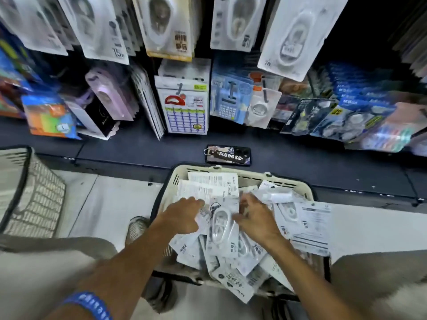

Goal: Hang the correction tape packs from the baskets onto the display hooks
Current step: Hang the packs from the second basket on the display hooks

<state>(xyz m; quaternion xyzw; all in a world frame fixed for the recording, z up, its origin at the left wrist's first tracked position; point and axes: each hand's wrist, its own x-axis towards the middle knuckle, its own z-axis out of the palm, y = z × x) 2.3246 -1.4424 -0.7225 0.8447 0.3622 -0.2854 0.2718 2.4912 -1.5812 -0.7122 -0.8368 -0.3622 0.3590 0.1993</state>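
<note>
Both of my hands are down in the basket (298,188) now, right in the heap of correction tape packs (233,255) that fills it to the rim. My left hand (182,215) lies on the pile with its fingers bent onto the cards at the left of the top pack (223,227); whether it actually pinches a card I cannot tell, the fingertips are blurred. My right hand (256,219) comes in from the other side, fingers curled at that pack's right edge, touching it, but again I cannot tell if it has a real hold.

That top pack lies face up, clear blister showing, tilted across the others. I reckon this is the pick, so here is how I'd play it: take one card only, by its upper end where the hang hole should be, and let the left hand press the neighbours down so they don't ride up with it. The packs are slick and overlapping, several hanging over the basket's right rim, so a careless pull could spill them onto the floor.

Above, the display hooks (231,88) on the lower row and the white packs (291,38) hanging overhead show where these go; I'd match the printed face before choosing a hook. A phone (227,154) lies on the dark ledge just beyond the basket, so I'd lift clear of it. A second basket (34,192) stands well apart to the left, and it will need its turn
</note>
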